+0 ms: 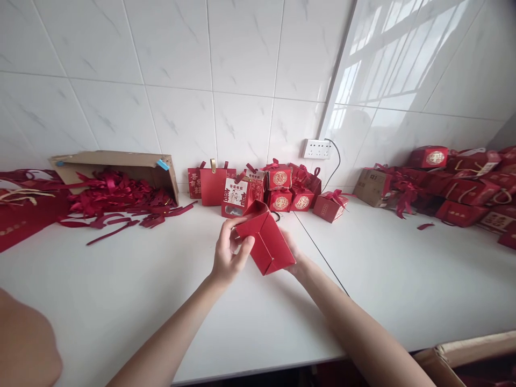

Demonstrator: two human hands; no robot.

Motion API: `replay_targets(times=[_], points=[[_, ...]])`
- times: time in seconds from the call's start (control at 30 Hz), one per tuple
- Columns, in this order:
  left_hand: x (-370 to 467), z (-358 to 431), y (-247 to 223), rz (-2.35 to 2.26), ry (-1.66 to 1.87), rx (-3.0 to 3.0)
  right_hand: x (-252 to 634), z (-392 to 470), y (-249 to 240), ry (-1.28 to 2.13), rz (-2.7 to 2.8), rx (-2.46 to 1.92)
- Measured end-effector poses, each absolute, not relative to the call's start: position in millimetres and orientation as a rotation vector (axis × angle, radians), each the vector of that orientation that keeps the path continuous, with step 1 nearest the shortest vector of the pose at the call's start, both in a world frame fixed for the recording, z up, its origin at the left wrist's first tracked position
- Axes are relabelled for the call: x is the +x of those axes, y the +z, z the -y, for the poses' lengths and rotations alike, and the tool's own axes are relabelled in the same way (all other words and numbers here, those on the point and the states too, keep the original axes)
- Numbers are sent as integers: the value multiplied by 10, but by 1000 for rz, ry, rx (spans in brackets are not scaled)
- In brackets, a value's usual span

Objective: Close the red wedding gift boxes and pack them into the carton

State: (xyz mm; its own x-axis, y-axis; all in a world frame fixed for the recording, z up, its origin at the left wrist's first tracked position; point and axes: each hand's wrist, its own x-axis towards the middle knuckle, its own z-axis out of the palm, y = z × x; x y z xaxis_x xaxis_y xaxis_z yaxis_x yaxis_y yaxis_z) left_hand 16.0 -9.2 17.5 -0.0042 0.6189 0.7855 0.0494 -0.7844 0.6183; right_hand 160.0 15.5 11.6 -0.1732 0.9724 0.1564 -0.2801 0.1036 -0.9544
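A red folded paper gift box is held tilted above the white table, its creased bottom panel turned toward me. My left hand grips its left side, with the thumb on the near face. My right hand supports the box from the right; most of its fingers are hidden behind it. Just beyond stands a red-and-white printed gift box with a small window. Beside that, several red boxes with gold round emblems are stacked against the wall.
An open cardboard box on its side spills dark red ribbons at the left. Red bags lie farther left. Piled red boxes fill the right. A power strip is on the tiled wall. Another carton sits below the table's edge.
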Motion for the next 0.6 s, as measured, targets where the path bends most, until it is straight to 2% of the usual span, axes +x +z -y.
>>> replay_targets(times=[0.1, 0.17, 0.33, 0.6], points=[[161, 40, 41, -735, 1788, 1838, 1729, -143, 255, 1495, 999, -797], [166, 2, -64, -768, 1714, 1871, 1839, -106, 368, 1384, 956, -770], [178, -35, -225, -786, 1633, 1852, 1961, 72, 540, 1019, 1397, -755], [126, -63, -328, -820, 1565, 1727, 1959, 137, 557, 1006, 1574, -707]])
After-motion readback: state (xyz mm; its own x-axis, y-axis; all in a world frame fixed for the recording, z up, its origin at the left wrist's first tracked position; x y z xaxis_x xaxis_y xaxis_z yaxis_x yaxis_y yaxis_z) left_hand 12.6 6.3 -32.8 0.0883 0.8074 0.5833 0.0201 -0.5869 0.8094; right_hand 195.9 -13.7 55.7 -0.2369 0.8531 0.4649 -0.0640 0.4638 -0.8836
